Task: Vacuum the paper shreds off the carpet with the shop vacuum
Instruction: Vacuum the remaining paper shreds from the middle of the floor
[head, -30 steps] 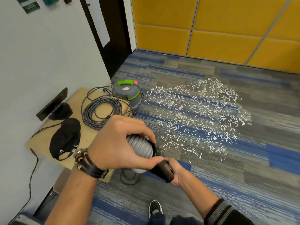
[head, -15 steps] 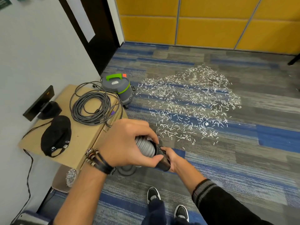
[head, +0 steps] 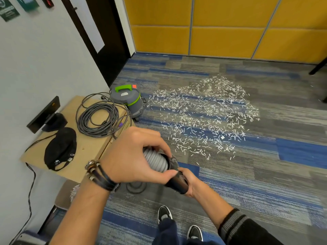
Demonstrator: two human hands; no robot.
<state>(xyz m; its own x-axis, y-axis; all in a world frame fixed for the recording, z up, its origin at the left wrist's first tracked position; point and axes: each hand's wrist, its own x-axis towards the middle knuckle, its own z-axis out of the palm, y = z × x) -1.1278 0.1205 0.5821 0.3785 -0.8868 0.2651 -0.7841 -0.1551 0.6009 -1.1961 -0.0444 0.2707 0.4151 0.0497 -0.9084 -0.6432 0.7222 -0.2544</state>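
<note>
White paper shreds [head: 203, 115] lie scattered across the blue and grey striped carpet [head: 265, 174]. The small grey shop vacuum [head: 128, 100], with a green handle, stands on the floor by the wall corner, left of the shreds. My left hand [head: 131, 159] grips the ribbed grey hose [head: 156, 160]. My right hand [head: 190, 183] holds the black tube end [head: 177, 181] fitted at the hose's end. Both hands are close together, in front of me and near the shreds' front edge.
A low wooden table [head: 90, 147] on the left carries a coiled grey cable [head: 98, 119], a black cap [head: 61, 148] and a black device [head: 45, 115]. A round black base [head: 136, 187] sits on the floor under my hands. My shoes [head: 164, 213] are below. Yellow panels [head: 221, 25] line the far wall.
The view has shifted, so the shreds and vacuum sit differently in frame. Both hands keep the same grip on the hose and the tube.
</note>
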